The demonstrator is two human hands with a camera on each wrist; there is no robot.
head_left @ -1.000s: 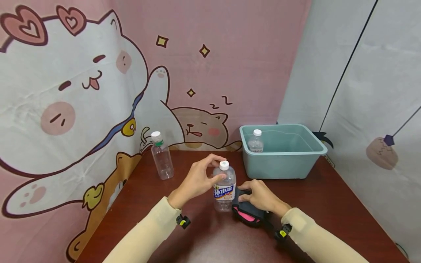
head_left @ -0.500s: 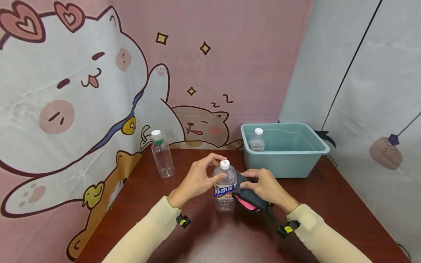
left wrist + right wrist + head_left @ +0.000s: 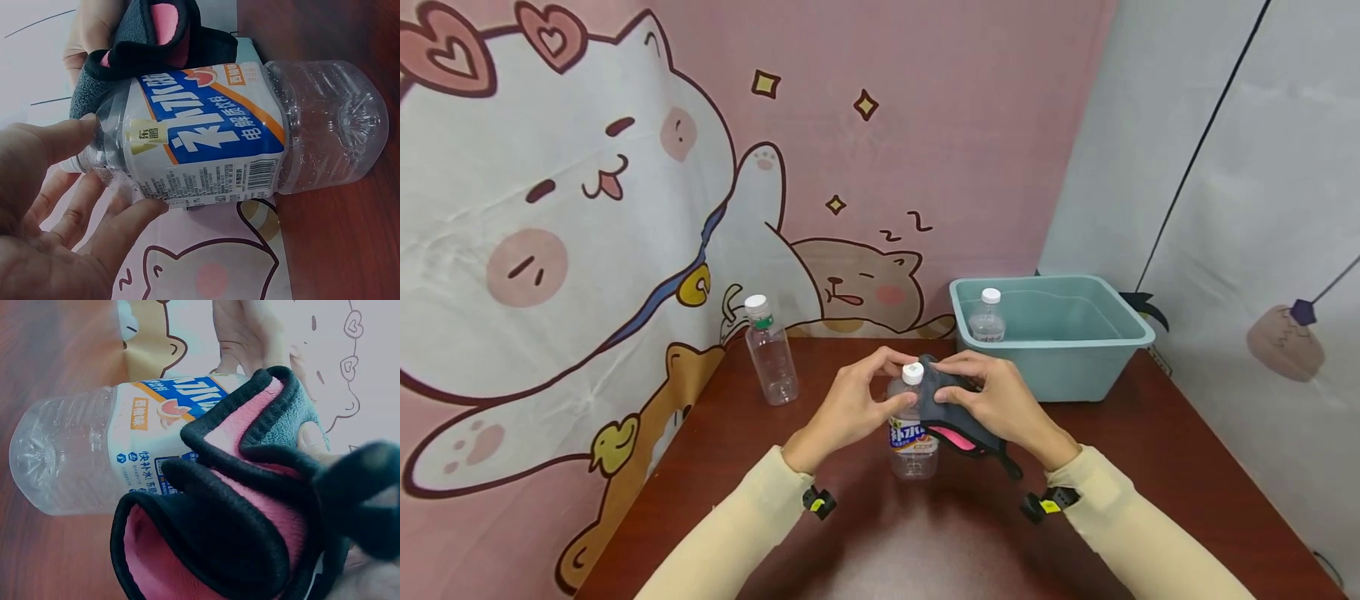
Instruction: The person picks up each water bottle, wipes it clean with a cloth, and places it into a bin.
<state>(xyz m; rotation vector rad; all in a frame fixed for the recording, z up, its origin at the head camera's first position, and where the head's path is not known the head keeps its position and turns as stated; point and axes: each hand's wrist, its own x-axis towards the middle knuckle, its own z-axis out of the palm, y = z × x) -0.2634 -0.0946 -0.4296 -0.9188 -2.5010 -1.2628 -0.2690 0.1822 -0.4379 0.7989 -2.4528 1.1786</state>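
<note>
A clear plastic bottle (image 3: 914, 463) with a white cap and a blue, white and orange label stands upright on the table. My left hand (image 3: 848, 408) grips it by the shoulder, thumb and fingers on either side just below the cap. In my right hand (image 3: 1002, 402) is a folded dark grey cloth (image 3: 946, 410) with a pink inner side and black edging, pinched between thumb and fingers. It lies against the bottle's right side, from near the cap down over part of the label. A black loop (image 3: 362, 500) hangs off the cloth in the right wrist view.
A second clear bottle (image 3: 772, 367), with a white cap and a green neck band, stands at the back left. At the back right is a pale teal bin (image 3: 1037, 371), with another white-capped bottle (image 3: 987, 321) in its left end. A printed curtain (image 3: 985, 125) hangs behind the table.
My right hand has lifted the cloth up along the bottle's right side, from near the table to close by the cap. The left hand keeps its grip and the bottle stays put.
</note>
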